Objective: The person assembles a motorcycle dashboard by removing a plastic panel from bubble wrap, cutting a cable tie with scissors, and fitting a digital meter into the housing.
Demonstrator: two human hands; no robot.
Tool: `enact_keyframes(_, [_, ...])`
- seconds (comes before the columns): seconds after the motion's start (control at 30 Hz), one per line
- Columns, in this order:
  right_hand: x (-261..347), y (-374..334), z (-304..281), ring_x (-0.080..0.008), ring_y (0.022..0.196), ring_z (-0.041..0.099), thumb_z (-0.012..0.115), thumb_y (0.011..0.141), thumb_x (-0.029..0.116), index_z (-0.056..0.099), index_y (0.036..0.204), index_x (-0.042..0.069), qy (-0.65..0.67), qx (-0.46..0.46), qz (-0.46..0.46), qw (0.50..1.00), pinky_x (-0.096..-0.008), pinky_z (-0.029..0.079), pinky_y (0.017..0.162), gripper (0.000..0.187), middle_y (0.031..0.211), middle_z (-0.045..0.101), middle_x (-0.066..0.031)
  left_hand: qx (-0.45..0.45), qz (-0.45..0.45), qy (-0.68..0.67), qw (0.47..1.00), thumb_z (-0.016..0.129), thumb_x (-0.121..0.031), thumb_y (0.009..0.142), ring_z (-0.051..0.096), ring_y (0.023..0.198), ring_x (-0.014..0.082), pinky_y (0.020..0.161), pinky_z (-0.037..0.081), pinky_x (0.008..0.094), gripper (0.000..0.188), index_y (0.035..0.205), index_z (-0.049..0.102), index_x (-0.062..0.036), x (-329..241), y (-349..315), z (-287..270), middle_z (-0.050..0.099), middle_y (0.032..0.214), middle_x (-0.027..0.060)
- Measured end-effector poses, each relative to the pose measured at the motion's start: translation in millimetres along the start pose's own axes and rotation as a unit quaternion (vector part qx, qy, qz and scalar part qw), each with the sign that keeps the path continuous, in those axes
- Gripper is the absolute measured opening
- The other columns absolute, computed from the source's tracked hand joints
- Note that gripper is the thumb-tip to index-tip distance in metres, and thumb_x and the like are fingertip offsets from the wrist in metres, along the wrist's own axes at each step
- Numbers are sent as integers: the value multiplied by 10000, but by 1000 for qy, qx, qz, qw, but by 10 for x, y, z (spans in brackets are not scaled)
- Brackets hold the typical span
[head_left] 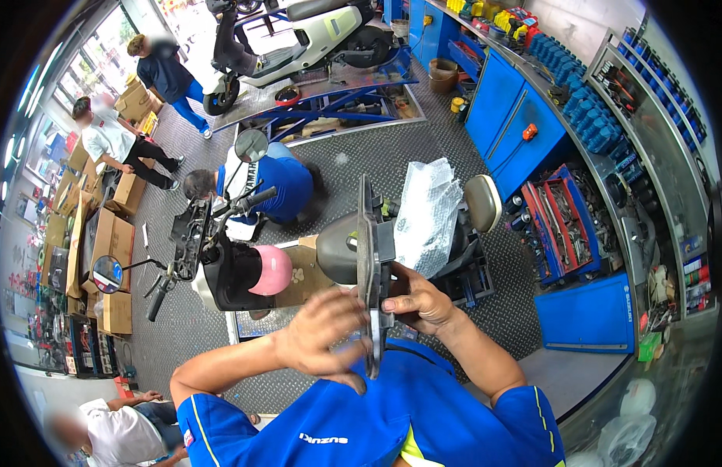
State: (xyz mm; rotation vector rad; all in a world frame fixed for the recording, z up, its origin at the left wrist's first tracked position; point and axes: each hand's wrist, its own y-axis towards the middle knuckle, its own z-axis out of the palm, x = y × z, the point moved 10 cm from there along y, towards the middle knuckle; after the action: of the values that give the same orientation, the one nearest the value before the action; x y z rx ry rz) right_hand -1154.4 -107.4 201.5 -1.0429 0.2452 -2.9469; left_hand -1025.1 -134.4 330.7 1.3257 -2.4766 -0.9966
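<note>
The right hand (419, 302) grips a black panel (368, 272) by its edge, thumb on the near side and fingers behind. The panel is in front of the person's chest, seen nearly edge-on. The left hand (326, 333) is blurred at the panel's left face, fingers loosely bent; whether it grips the panel cannot be told.

Just beyond lies a crumpled clear bubble-wrap sheet (429, 210), and to its left a pink rounded object (272, 270) sits in the scooter's (229, 272) footwell. Farther right, a blue toolbox (576, 204) with red compartments is crowded with metal tools (559, 222). On the counter (524, 56) behind it stand rows of blue bottles (587, 109). Brown cardboard boxes (113, 245) line the left side, some stacked. Farthest off are a brown bucket (443, 78) by the blue cabinets (497, 109) and a red bowl (287, 95) beneath a raised scooter (322, 43); the contents of both are unclear.
</note>
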Motion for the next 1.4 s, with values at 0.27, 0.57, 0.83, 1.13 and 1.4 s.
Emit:
enact_keyframes(0.27, [-107,52,-8,-231,1162,673,835,811,65,353,1541,-35,9,33,46,998,-417,545,1072,881,1231,666,-131,-37,-569,-435,697,806,-450,924,461,1416,404,1148,436,515,1076,1610,119,13,1120,-547,442,382,1538,302])
enact_keyframes(0.57, [-390,36,-163,-366,1127,721,803,833,86,323,1542,-58,-47,29,80,995,-512,575,1046,868,1260,655,-234,23,-637,-493,592,935,-328,768,657,1150,327,961,577,411,1320,1583,-2,120,1262,-529,742,589,1276,281])
enact_keyframes(0.83, [-597,-33,-182,-180,1086,672,841,778,80,335,1549,-58,-43,20,111,993,-349,567,986,933,1201,657,-117,28,-642,-558,526,872,-142,798,626,1218,325,1022,566,464,1250,1638,-46,-27,1079,-723,976,522,1366,236])
enact_keyframes(1.13, [-833,-127,-256,-213,1121,684,836,850,65,338,1552,0,15,32,179,983,-381,598,955,863,1239,637,-108,-15,-649,-537,538,915,-249,742,546,1316,334,1098,492,447,1361,1624,-81,39,981,-931,1119,506,1377,274])
enact_keyframes(1.4, [-701,-178,-150,-234,1108,697,836,889,46,163,1648,81,-101,23,111,988,-371,631,901,1015,1253,623,-133,-17,-676,-502,539,939,-287,734,454,1431,366,1222,361,467,1393,1627,-69,72,946,-1142,1216,420,1521,303])
